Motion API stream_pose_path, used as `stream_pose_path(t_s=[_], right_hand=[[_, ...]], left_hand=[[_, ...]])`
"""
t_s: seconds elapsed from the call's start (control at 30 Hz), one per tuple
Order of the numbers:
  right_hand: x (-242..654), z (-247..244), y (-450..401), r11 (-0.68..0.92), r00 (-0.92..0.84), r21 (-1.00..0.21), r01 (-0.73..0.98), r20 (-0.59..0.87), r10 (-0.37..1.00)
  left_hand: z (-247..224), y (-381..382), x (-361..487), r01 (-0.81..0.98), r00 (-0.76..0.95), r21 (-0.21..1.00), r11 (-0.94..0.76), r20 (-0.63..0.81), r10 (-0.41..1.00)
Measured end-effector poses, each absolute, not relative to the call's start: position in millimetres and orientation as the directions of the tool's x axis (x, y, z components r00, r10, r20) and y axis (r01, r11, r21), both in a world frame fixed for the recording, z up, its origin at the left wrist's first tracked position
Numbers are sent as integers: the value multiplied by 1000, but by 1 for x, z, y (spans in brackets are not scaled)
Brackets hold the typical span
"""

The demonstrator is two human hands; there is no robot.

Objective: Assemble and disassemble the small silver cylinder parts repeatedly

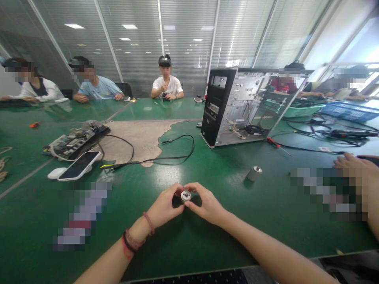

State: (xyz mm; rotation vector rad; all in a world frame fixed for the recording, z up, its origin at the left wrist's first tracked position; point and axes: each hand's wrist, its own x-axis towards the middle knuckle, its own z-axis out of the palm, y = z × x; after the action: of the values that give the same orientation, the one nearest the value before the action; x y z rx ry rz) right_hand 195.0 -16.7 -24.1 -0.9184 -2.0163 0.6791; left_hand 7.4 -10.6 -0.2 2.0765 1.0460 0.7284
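Over the green surface (44, 221), the left hand (164, 206) and right hand (205, 203) meet around a short metal cylinder (186, 196), its round open end facing up. The fingers (177, 190) of both hands curl in narrowly, pinching it from either side. A matching metal cylinder (254, 173) stands apart to the right, near a red-handled screwdriver (274, 142) and an open computer case (233, 106). To the left lie a smartphone (79, 165) and a black cable (177, 156). Cord bracelets (132, 241) circle the left wrist.
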Motion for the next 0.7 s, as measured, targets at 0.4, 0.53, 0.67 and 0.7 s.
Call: stream_pose_path(t_s=[0.4, 0.53, 0.67, 0.7], right_hand=[[191, -18, -15, 640, -360, -701, 315, 536, 764], [190, -18, -15, 633, -351, -704, 322, 533, 770], [190, -16, -16, 629, -333, -711, 314, 538, 775], [191, -14, -16, 629, -317, -712, 312, 545, 776]], left_hand=[[0, -11, 7, 453, 514, 774, -443, 179, 839], [0, -11, 7, 458, 532, 756, -467, 188, 826], [-1, -11, 7, 455, 528, 757, -469, 194, 827], [-1, -11, 7, 455, 528, 758, -467, 193, 827]])
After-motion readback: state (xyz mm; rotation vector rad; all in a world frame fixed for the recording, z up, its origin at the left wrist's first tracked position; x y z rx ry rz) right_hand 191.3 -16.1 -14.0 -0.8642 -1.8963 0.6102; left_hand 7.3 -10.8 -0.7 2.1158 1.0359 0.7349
